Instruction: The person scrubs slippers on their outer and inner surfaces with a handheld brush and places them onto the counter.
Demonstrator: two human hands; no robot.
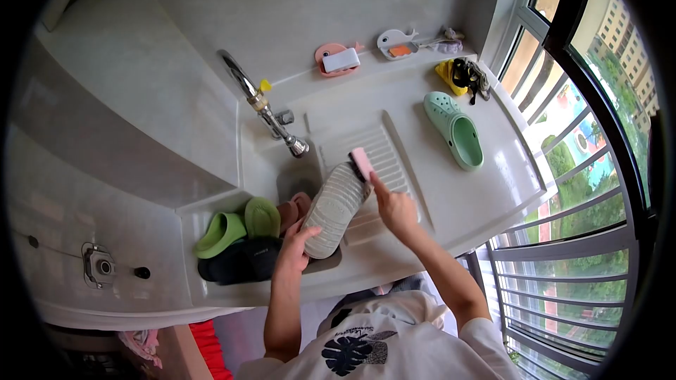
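The white bench [454, 197] carries a ribbed washboard [366, 142]. Over its left edge, a greyish shoe [333, 210] lies sole up, long axis 7-to-1 o'clock, toe end unclear. The left hand [293, 245] grips its 7 o'clock end; the right hand [396, 210] grips a pink brush [362, 162], bristles at the 1 o'clock end.

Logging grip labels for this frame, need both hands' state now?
Left hand: closed on the shoe, fingers at its near end.
Right hand: closed on the pink brush, bristles against the shoe's far end.
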